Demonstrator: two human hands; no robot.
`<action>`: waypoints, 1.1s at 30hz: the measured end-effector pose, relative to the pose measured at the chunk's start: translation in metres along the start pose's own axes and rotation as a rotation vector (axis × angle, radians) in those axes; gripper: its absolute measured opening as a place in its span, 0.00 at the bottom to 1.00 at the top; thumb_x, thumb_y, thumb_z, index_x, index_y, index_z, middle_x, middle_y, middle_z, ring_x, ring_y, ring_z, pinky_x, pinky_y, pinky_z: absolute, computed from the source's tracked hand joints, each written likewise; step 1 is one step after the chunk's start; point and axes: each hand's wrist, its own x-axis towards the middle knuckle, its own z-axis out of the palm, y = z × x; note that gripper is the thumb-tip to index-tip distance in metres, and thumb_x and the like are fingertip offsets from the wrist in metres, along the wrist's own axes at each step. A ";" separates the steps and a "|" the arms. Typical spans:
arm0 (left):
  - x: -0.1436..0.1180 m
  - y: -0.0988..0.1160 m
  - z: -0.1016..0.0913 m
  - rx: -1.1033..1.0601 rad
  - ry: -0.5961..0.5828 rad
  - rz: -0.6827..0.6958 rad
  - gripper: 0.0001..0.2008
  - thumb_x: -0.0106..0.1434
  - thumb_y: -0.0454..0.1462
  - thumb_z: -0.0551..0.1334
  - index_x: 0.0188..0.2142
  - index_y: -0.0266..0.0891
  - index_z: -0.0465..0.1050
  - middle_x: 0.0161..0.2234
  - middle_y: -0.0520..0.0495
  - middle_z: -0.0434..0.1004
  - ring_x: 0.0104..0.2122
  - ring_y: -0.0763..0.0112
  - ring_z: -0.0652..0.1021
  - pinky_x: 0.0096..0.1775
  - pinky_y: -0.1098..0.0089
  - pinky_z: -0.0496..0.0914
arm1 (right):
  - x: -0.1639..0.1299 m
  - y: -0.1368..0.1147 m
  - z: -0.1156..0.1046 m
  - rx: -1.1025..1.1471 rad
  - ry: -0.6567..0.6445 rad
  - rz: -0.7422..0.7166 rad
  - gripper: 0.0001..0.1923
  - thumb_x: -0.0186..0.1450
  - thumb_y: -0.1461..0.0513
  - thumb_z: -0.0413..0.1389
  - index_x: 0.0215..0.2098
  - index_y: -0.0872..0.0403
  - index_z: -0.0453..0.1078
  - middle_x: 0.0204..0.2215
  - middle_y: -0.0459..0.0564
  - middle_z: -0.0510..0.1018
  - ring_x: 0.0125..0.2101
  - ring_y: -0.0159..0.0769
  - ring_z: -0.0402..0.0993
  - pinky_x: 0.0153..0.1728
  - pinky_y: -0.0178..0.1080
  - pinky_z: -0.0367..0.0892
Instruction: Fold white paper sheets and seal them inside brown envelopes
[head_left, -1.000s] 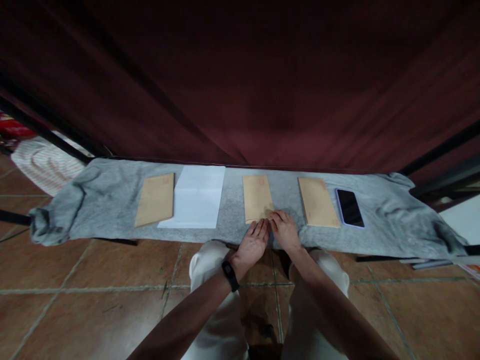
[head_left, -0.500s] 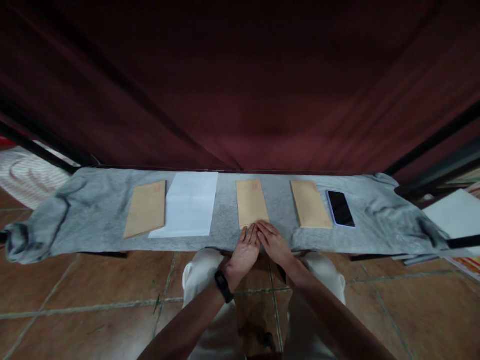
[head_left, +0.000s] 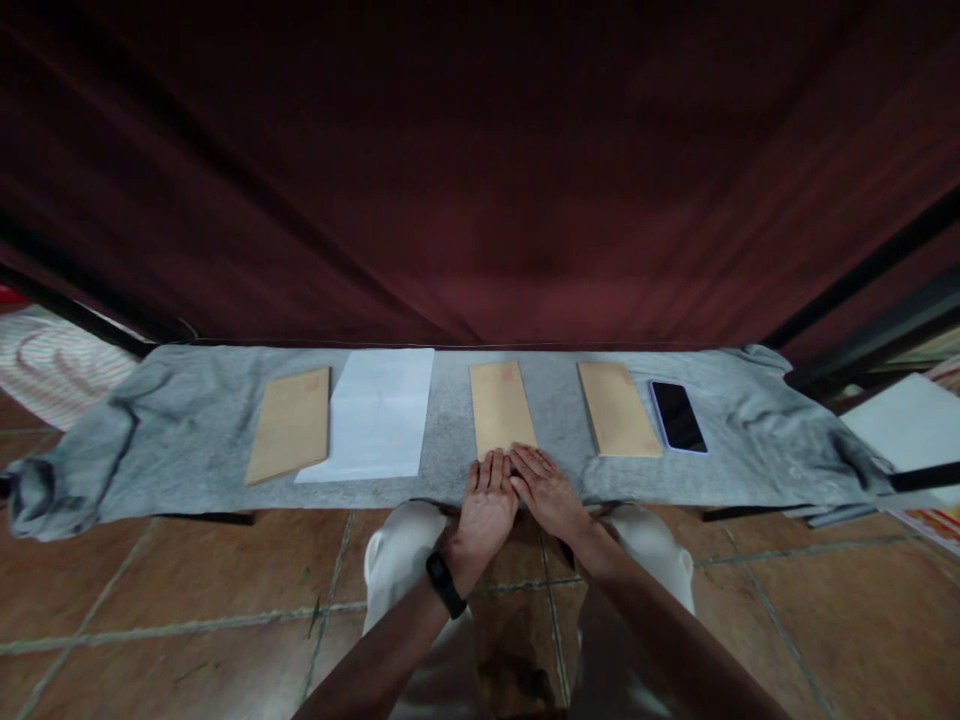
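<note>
A brown paper envelope (head_left: 501, 405) lies upright in front of me on a grey cloth, a small reddish print at its far end. My left hand (head_left: 486, 508) rests on its near edge with the fingers stretched out flat; a dark band is on that wrist. Beside it, my right hand (head_left: 549, 492) also lies flat with straight fingers on the same edge, the hands nearly touching. The near end of the envelope is hidden under the fingers. Neither hand grips anything.
To the left are a white paper sheet (head_left: 384, 415) and a stack of brown envelopes (head_left: 291, 425) overlapping its corner. On the right lie another stack of envelopes (head_left: 619, 410) and a phone (head_left: 679, 417). The grey cloth (head_left: 202, 430) covers a narrow table before a dark red curtain (head_left: 480, 230).
My fingers have spread and flattened on the near edge of the envelope, and my left hand has shifted slightly left. The other things lie as before.
</note>
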 end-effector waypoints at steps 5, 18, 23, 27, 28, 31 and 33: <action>0.000 0.002 0.002 -0.039 -0.034 -0.057 0.25 0.71 0.35 0.48 0.65 0.29 0.62 0.66 0.34 0.63 0.65 0.56 0.66 0.65 0.51 0.59 | -0.002 0.002 -0.002 -0.034 0.011 -0.006 0.26 0.75 0.60 0.45 0.70 0.54 0.57 0.67 0.53 0.63 0.67 0.39 0.58 0.67 0.49 0.56; -0.001 0.002 -0.010 -0.082 -0.019 -0.120 0.24 0.73 0.39 0.49 0.64 0.31 0.64 0.65 0.36 0.66 0.65 0.56 0.65 0.64 0.51 0.61 | -0.012 0.013 -0.001 -0.109 0.084 0.052 0.26 0.74 0.60 0.46 0.68 0.58 0.59 0.66 0.58 0.64 0.66 0.43 0.61 0.66 0.51 0.56; -0.001 0.003 -0.011 -0.082 -0.010 -0.127 0.24 0.73 0.40 0.49 0.64 0.30 0.64 0.64 0.35 0.67 0.64 0.55 0.66 0.63 0.51 0.62 | -0.010 0.008 -0.005 -0.107 0.110 0.065 0.25 0.75 0.59 0.45 0.68 0.57 0.60 0.65 0.57 0.66 0.66 0.44 0.61 0.67 0.53 0.54; 0.000 0.004 -0.008 -0.066 0.003 -0.127 0.25 0.71 0.35 0.49 0.65 0.32 0.63 0.63 0.35 0.68 0.63 0.54 0.66 0.62 0.50 0.62 | -0.003 -0.005 -0.002 -0.065 0.060 -0.011 0.26 0.75 0.59 0.44 0.69 0.57 0.58 0.67 0.55 0.63 0.67 0.41 0.57 0.68 0.50 0.53; 0.000 0.004 -0.007 -0.059 0.011 -0.120 0.25 0.70 0.34 0.49 0.65 0.32 0.63 0.62 0.35 0.69 0.63 0.55 0.66 0.62 0.50 0.62 | -0.001 -0.008 0.000 -0.056 0.045 -0.025 0.26 0.75 0.58 0.44 0.69 0.57 0.57 0.67 0.55 0.62 0.67 0.40 0.57 0.68 0.49 0.53; -0.002 0.004 -0.005 -0.038 0.045 -0.112 0.25 0.69 0.32 0.49 0.65 0.34 0.63 0.62 0.37 0.70 0.63 0.55 0.67 0.61 0.51 0.63 | 0.002 -0.013 0.004 -0.050 0.024 -0.025 0.26 0.75 0.58 0.45 0.69 0.56 0.57 0.68 0.55 0.62 0.67 0.40 0.57 0.68 0.50 0.52; -0.002 0.004 -0.006 -0.035 0.064 -0.119 0.24 0.70 0.32 0.49 0.64 0.33 0.65 0.61 0.37 0.70 0.62 0.55 0.68 0.61 0.52 0.63 | 0.002 -0.013 0.005 -0.055 0.026 -0.016 0.26 0.76 0.57 0.44 0.69 0.56 0.57 0.68 0.54 0.62 0.68 0.40 0.56 0.69 0.50 0.51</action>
